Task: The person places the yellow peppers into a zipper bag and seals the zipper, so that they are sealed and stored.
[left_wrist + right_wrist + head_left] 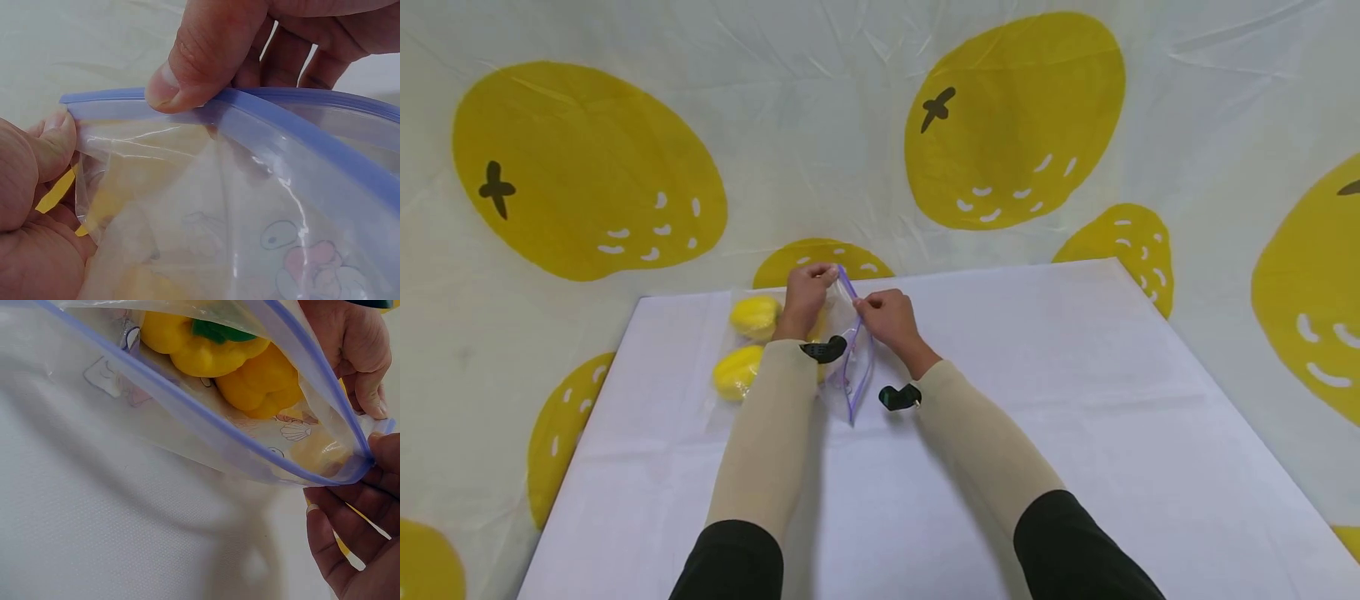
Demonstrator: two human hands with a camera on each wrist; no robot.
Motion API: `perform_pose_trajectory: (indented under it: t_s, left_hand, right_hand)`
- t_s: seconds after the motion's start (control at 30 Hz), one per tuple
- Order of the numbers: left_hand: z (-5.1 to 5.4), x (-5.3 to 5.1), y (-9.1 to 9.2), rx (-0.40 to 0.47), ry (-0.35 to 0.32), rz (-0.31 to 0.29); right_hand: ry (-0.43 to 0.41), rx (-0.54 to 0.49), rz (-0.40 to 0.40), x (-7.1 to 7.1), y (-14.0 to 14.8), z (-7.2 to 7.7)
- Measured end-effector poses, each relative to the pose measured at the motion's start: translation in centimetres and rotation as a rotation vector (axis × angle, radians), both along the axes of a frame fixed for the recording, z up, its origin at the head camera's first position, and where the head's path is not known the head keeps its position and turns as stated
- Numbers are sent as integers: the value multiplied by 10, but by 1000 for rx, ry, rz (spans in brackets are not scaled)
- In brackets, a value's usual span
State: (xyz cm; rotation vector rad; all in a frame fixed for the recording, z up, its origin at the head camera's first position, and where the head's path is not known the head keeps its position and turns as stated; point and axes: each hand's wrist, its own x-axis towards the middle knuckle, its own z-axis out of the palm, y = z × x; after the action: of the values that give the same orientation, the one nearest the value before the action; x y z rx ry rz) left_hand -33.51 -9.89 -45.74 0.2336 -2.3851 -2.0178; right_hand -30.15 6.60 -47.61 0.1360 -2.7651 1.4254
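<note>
A clear zip bag [857, 367] with a purple-blue zip strip lies on the white table, its mouth facing right. Yellow bell peppers [253, 369] are inside, one showing a green top; two of them, such as the front pepper [737, 372], lie left of the left forearm. My left hand [807, 293] pinches the far corner of the bag at the zip's end. Close beside it, my right hand [889, 317] pinches the zip strip [119, 95] between thumb and fingers. Nearer to me, the bag's mouth gapes, as the right wrist view shows. The left forearm hides part of the bag.
The white tabletop [1060, 417] stretches to the right and toward me. Behind the table hangs a pale cloth [820, 125] printed with large yellow fruits. A dark device [824, 349] sits at the left wrist, another dark device [899, 397] at the right.
</note>
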Motion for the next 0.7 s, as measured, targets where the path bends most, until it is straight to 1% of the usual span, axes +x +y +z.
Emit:
perform_pose_trajectory:
  t_s: [0.1,0.23,0.47,0.7]
  left_hand:
    - [1,-1,0,11,-11,3]
    - [2,-3,0,21,-18,4]
    - [6,-1,0,24,-72,11]
    - [8,-1,0,19,-91,17]
  right_hand:
    - [-17,-5,2,1,0,1]
    - [-16,-14,7,1,1,3]
    - [-25,3,10,5,3,6]
    - [-27,16,10,8,4,5]
